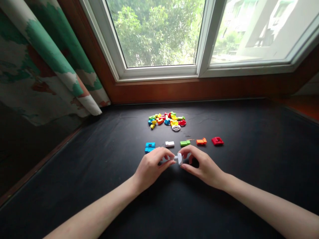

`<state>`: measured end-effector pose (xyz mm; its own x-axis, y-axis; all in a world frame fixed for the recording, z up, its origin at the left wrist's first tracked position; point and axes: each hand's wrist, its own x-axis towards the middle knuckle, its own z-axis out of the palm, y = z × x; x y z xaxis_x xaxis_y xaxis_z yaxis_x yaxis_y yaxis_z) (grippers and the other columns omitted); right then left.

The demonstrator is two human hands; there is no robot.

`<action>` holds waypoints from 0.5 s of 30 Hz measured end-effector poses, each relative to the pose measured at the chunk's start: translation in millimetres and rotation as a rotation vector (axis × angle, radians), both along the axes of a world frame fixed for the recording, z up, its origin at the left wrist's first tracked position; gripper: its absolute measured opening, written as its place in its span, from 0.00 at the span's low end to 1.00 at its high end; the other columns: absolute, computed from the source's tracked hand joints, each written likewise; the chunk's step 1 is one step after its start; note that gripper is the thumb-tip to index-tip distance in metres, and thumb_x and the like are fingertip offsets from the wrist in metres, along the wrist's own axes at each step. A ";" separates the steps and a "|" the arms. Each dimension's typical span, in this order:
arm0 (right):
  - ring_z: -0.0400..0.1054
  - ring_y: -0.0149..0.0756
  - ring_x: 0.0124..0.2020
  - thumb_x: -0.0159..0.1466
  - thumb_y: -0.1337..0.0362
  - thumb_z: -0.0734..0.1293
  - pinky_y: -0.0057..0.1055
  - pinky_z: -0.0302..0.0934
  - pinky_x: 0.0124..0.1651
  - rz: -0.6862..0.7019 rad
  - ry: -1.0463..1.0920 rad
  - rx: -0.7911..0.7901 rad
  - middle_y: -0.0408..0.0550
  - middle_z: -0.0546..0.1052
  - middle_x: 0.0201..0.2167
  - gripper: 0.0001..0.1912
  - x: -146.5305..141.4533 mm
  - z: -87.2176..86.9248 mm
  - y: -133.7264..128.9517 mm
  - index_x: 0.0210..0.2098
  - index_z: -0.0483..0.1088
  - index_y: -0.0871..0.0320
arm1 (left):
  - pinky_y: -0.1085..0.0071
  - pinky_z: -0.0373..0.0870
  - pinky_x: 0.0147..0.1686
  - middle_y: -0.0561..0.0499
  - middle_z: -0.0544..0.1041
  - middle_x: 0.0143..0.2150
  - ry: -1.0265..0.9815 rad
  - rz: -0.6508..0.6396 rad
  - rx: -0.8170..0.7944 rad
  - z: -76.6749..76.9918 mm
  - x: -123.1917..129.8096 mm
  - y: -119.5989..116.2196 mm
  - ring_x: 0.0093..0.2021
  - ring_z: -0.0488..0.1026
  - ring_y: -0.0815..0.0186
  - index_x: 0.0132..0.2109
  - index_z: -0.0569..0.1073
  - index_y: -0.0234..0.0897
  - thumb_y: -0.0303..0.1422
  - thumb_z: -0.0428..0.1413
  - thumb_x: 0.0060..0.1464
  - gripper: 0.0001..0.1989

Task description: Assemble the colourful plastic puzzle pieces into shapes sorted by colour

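A small white plastic toy piece (pixel 179 158) is held between my two hands, just above the black surface. My left hand (pixel 153 164) pinches its left end, where a narrow white part shows between thumb and fingers. At the wider right end, the thumb and index finger of my right hand (pixel 203 166) are closed on it. Whether it is one piece or two joined ones, I cannot tell. Beyond my hands, a row of separate pieces runs left to right: blue (pixel 150 147), white (pixel 169 144), green (pixel 185 143), orange (pixel 201 141) and red (pixel 217 141).
A pile of mixed coloured plastic pieces (pixel 165 119) lies farther back, with a white ring-like piece (pixel 175 128) at its front. All rest on a black-covered table (pixel 119 149). Behind stands a window (pixel 159 71); a patterned curtain (pixel 54 59) hangs at the left.
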<state>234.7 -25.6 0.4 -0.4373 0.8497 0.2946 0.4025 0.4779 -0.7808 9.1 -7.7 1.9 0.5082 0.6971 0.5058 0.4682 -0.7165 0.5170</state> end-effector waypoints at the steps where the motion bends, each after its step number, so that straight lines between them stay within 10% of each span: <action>1: 0.71 0.35 0.36 0.62 0.70 0.68 0.31 0.69 0.37 0.001 0.004 -0.002 0.48 0.76 0.42 0.13 0.6 0.3 0.1 0.46 0.67 0.55 | 0.73 0.73 0.34 0.50 0.78 0.35 -0.002 -0.006 0.004 -0.2 -0.1 0.4 0.33 0.75 0.67 0.41 0.73 0.36 0.34 0.57 0.62 0.05; 15: 0.72 0.36 0.39 0.65 0.68 0.68 0.32 0.69 0.40 0.016 0.003 -0.042 0.49 0.78 0.43 0.13 2.3 1.7 1.2 0.49 0.69 0.56 | 0.72 0.73 0.33 0.51 0.78 0.34 0.011 -0.001 -0.065 -0.7 -0.3 0.7 0.32 0.75 0.67 0.39 0.74 0.36 0.37 0.60 0.60 0.09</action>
